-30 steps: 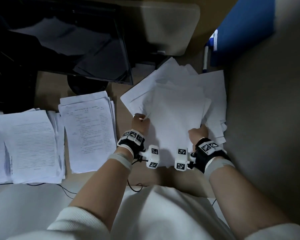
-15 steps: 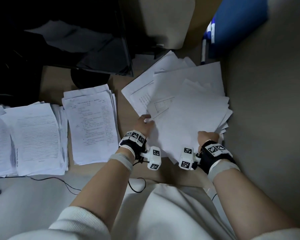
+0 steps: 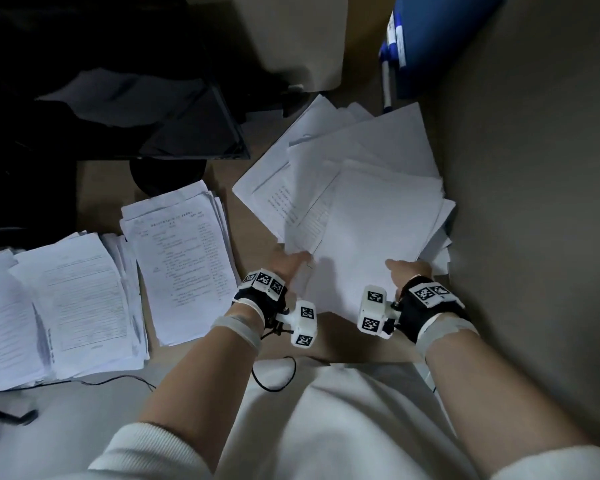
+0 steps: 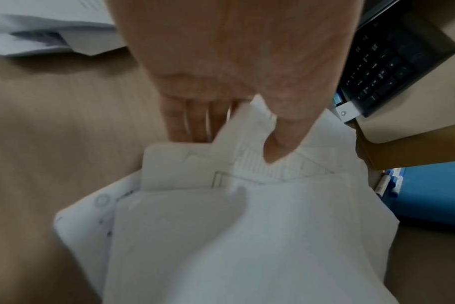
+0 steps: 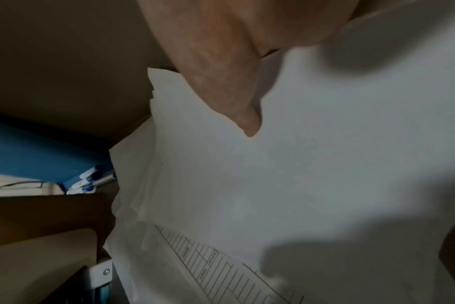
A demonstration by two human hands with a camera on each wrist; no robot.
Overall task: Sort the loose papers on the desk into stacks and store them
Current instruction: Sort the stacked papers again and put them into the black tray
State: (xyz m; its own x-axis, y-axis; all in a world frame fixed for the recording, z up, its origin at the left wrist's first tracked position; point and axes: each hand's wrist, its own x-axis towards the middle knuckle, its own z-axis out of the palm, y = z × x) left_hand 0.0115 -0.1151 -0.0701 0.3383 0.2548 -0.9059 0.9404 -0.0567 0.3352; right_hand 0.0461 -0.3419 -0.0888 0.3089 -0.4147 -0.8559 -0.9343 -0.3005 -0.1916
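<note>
At the right end of the bench (image 3: 246, 216), hard against the wall (image 3: 534, 168), a loose pile of papers (image 3: 361, 188) lies fanned at several angles, some sheets blank side up and some showing printed tables and lines. Both hands work its near edge. Left hand (image 3: 288, 265) has its grip closed on the pile's near left corner: the left wrist view shows the thumb (image 4: 281, 144) lying on top of a printed sheet while the fingers (image 4: 187, 123) go underneath the edge, so a few sheets are pinched between them. Right hand (image 3: 409, 271) holds the near right part of the same pile; from its wrist view the thumb (image 5: 244, 119) presses down on a blank top sheet (image 3: 378, 230), and the other fingers are hidden below the paper, so that grip is grasping the sheets too, as far as can be seen. Left of the pile, apart from it, sit two tidier stacks: a middle stack (image 3: 181, 265) topped by a printed list, and just beside it a broader left stack (image 3: 63, 306) that overlaps further pages running off the picture's edge. Behind them stands a dark monitor (image 3: 136, 109) on a round foot. A blue folder (image 3: 440, 39) leans near the wall beyond the pile, with pens (image 3: 388, 81) at its side. Black cable (image 3: 278, 375) loops over the bench's front edge.
</note>
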